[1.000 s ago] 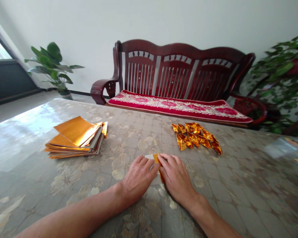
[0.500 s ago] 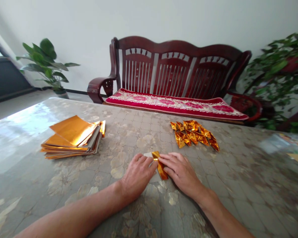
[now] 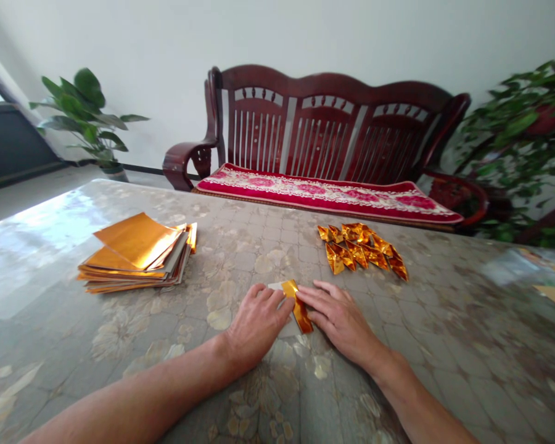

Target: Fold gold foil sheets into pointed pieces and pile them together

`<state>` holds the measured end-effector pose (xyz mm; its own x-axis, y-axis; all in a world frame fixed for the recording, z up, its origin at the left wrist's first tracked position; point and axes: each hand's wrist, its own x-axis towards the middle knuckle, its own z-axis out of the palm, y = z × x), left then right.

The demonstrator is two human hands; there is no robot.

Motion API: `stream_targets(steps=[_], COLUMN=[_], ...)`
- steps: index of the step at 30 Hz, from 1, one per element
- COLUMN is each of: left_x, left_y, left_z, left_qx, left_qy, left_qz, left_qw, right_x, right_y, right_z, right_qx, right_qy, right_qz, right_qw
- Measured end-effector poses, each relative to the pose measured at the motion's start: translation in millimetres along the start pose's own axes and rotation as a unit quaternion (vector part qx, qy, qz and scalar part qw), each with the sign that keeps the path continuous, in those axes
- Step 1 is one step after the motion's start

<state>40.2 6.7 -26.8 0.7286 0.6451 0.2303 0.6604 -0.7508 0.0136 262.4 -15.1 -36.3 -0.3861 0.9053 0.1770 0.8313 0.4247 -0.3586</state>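
A folded strip of gold foil paper (image 3: 296, 306) with a white end lies on the table, its lower end pointing toward me. My left hand (image 3: 258, 324) sits on the strip's left side, fingertips pressing on the white and gold part. My right hand (image 3: 338, 319) lies flat to the right, fingers extended, their tips at the strip's right edge. Farther left lies a loose stack of gold foil sheets (image 3: 136, 256). Several small folded gold foil triangles (image 3: 358, 251) form a cluster ahead and to the right.
The hands rest on a glossy floral-patterned table (image 3: 240, 250). Beyond its far edge stands a dark red wooden bench (image 3: 321, 126) with a red cushion (image 3: 326, 194). Potted plants (image 3: 81, 117) stand at the left, and foliage (image 3: 520, 145) at the right.
My right hand has drawn back rightward, uncovering more of the gold strip. My left hand has stayed on the strip, and the view has tilted slightly.
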Motion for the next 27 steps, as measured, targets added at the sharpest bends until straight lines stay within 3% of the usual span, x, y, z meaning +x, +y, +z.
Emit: stream_targets(steps=[16, 27], left_x=[0, -2], left_y=[4, 6], left_z=[-2.8, -5.4], left_qx=[0.022, 0.060], left_qy=[-0.014, -0.022], left_qz=[-0.022, 0.006], left_qw=[0.999, 0.998], right_x=[2, 1], right_y=[-6, -14], right_z=[1, 2], right_qx=[-0.001, -0.032], right_qy=[0.002, 0.011], right_qz=[0.012, 0.004], right_qw=[1.000, 0.999])
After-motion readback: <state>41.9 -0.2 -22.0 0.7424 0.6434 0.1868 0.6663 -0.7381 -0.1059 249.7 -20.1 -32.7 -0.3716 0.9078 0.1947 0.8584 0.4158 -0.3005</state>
